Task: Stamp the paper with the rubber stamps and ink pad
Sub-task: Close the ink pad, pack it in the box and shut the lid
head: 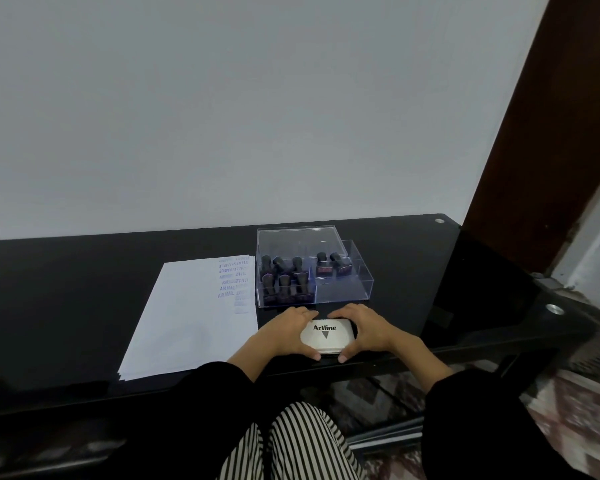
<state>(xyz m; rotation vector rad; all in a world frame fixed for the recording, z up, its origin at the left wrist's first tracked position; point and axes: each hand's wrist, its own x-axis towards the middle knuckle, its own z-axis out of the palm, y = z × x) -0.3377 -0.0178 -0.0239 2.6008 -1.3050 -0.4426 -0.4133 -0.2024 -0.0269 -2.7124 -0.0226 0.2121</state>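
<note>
Gripping the ink pad (326, 336) (lid shut) between left hand (284, 336) and right hand (364, 329), with fingers curled round its edges, just before a clear box (359, 271) of stamps (284, 280), beside stamped paper (187, 323).

Home room: black desk (118, 271), patterned rug (568, 410).

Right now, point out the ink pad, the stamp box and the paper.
ink pad (327, 336): head view, on its white lid.
stamp box (342, 289): head view, bare front right compartment.
paper (187, 323): head view, blank middle.
</note>
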